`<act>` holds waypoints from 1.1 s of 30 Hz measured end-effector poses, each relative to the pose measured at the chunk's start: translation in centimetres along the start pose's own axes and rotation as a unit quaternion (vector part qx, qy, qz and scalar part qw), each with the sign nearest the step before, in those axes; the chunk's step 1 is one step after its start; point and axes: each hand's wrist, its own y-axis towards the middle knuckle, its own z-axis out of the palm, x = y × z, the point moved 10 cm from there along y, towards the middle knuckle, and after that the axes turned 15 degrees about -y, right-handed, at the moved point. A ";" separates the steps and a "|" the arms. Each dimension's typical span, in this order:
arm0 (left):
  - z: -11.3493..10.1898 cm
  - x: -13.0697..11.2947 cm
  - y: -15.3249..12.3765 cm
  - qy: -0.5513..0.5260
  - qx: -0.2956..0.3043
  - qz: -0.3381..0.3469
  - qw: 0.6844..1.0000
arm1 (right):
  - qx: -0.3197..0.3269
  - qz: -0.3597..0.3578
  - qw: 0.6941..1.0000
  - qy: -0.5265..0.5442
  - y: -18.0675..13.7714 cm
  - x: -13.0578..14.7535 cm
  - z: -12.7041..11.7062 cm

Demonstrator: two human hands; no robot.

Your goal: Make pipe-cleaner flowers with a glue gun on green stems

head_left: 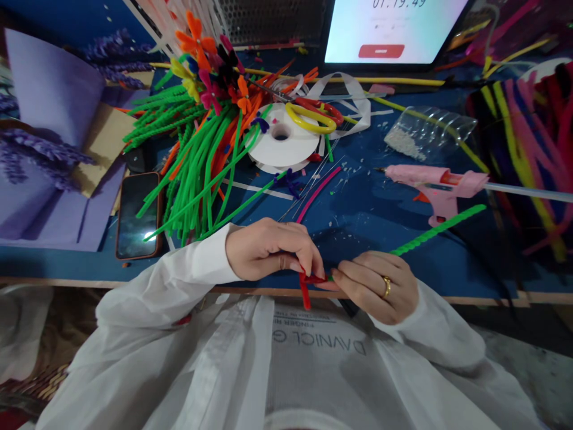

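Observation:
Between the fingertips of my left hand (280,251) is a red pipe cleaner (305,292), bent, with one end hanging down. My right hand (380,283), wearing a gold ring, is closed around a twisted green pipe cleaner stem (441,230) that sticks out to the upper right. Red and green meet in the small gap between my hands, above the table's front edge; how they are joined is hidden by my fingers. Beyond my left hand lies a loose magenta pipe cleaner (319,194).
A pink glue gun (441,182) lies at right, near a clear bag of white beads (409,140). Green pipe cleaners (197,173), a white ribbon spool (264,146), yellow-handled scissors (311,119) and a phone (138,209) crowd the left and middle. A lit screen (394,30) stands behind.

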 end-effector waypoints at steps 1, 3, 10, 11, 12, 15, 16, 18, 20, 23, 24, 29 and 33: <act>0.0 0.0 0.0 -0.001 0.000 -0.002 1.000 | 0.005 0.000 1.000 -0.002 0.0 0.0 0.1; 0.0 -0.1 0.0 -0.002 0.000 -0.001 1.000 | 0.013 -0.001 1.000 0.000 0.0 0.0 0.2; 0.1 0.0 0.0 0.000 0.008 -0.003 1.000 | 0.007 0.008 1.000 0.006 0.0 0.0 0.0; 0.0 0.1 0.0 -0.003 0.008 -0.006 1.000 | 0.010 0.010 1.000 0.003 0.0 0.0 0.1; 0.0 0.2 0.0 -0.009 0.007 -0.010 1.000 | 0.012 0.011 1.000 0.002 0.1 0.0 0.1; -0.1 0.6 0.0 -0.027 0.001 -0.030 0.999 | 0.009 0.009 1.000 0.007 0.2 0.0 0.0; -0.1 0.7 0.0 -0.030 0.000 -0.033 0.999 | 0.008 0.007 1.000 0.010 0.2 0.0 -0.1; -0.1 0.7 0.0 -0.033 0.001 -0.032 0.999 | 0.004 0.003 1.000 0.014 0.2 0.0 -0.2; -0.1 0.6 0.1 -0.035 0.002 -0.023 0.999 | 0.003 -0.001 1.000 0.013 0.2 0.1 -0.2; -0.2 0.6 0.2 -0.051 -0.003 -0.027 0.998 | 0.006 -0.004 1.000 0.003 0.0 0.1 0.0; -0.3 0.7 0.2 -0.059 -0.005 -0.033 0.998 | 0.004 -0.003 1.000 0.005 0.0 0.1 0.0; -0.7 0.9 0.2 -0.085 -0.042 -0.047 0.994 | -0.011 0.020 0.999 0.031 0.2 -0.2 0.0; -0.8 1.0 0.0 -0.088 -0.068 -0.045 0.993 | -0.028 0.050 0.998 0.030 0.1 -0.7 -0.2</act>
